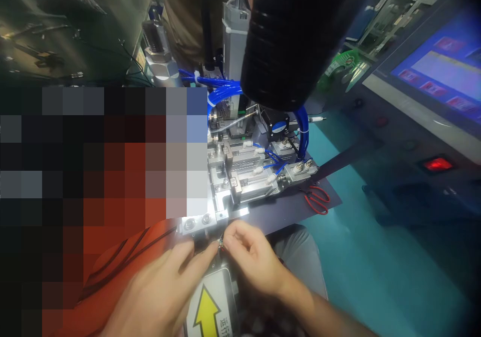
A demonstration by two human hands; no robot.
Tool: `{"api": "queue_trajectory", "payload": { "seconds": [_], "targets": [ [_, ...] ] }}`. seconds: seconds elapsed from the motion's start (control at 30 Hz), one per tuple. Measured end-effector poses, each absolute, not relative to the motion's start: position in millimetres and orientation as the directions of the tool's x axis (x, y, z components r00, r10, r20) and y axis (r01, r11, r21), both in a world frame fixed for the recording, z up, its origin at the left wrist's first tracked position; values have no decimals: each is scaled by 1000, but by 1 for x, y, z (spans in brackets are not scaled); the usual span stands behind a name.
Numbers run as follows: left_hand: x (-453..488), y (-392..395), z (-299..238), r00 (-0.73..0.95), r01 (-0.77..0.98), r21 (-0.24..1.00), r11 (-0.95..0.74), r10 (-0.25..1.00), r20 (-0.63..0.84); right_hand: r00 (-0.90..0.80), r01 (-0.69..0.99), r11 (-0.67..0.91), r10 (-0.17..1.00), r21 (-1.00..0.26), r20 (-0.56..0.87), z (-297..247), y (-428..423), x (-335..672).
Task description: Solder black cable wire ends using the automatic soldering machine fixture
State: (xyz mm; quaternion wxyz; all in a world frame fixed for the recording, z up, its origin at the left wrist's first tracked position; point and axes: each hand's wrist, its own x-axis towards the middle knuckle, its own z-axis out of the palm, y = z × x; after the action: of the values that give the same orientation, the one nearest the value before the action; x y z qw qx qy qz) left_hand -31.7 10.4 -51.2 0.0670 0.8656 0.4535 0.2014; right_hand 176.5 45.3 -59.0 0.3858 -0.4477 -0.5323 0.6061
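Observation:
A tiny metallic part (221,243) with thin wire-like ends sits between the fingertips of both hands; it is too small to name. My left hand (163,272) reaches in from the lower left, its forefinger tip against the part and its thumb side partly hidden. Curled into a pinch, my right hand (250,252) meets the part from the other side. Just beyond the fingers is the front edge of a metal fixture (203,222) with bolts. Below them lies a white plate with a yellow arrow (206,309).
Pneumatic cylinders (255,184) with blue tubes (225,89) stand behind the hands. A black cylindrical body (285,41) hangs overhead. Red-handled pliers (318,200) lie at the bench's right edge. A control panel with a lit screen (443,71) is at right. Pixelation covers the left.

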Motion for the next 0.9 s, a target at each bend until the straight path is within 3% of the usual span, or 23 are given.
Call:
{"api": "queue_trajectory", "payload": {
  "seconds": [0.3,0.73,0.9],
  "targets": [
    [-33,10,-55,493,750,338,-568,821,286,-277,-67,-220,941,-973,-194,-55,45,174],
    [-33,9,-52,512,755,341,-560,828,227,-234,63,-135,961,-989,-146,-54,43,174],
    [-33,10,-54,510,759,309,-574,818,267,-226,28,-193,954,-981,-194,-56,42,176]
  ]
}}
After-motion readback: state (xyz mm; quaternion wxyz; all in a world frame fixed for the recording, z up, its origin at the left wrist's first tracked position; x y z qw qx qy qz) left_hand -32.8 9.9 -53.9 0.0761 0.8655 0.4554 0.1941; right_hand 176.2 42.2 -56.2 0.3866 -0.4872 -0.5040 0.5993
